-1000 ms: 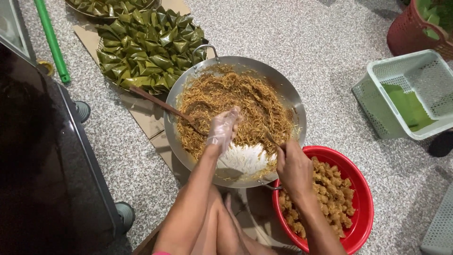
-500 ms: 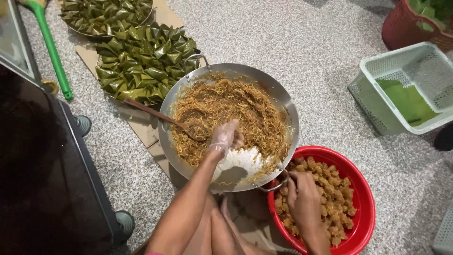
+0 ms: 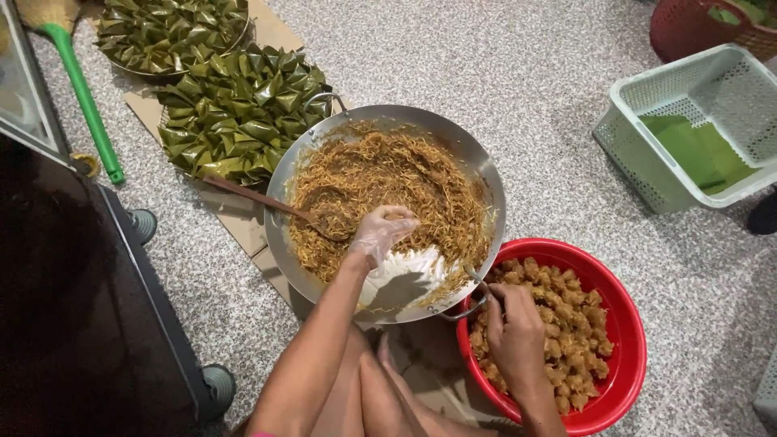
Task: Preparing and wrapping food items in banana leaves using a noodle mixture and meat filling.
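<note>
Head view: a large metal wok [image 3: 486,174] full of shredded brown filling [image 3: 388,182] is seen on the speckled floor, with a red bowl [image 3: 627,340] of fried brown chunks [image 3: 571,324] touching its near right edge. The left hand [image 3: 382,235], covered by a thin clear glove, is curled loosely over the filling near the wok's middle, fingers bent down into the shreds as if a pinch is being gathered; whether any is actually gripped cannot be told. Beneath it a white patch, seemingly rice on a leaf, is seen. The right hand [image 3: 516,333] is lowered into the red bowl, fingers half closed onto the chunks at the bowl's left side. A small, even pinch is best taken and kept over the wok so that shreds are not dropped. A wooden spoon [image 3: 267,201] is left lying in the filling, and folded green leaf parcels [image 3: 239,113] are heaped beyond
</note>
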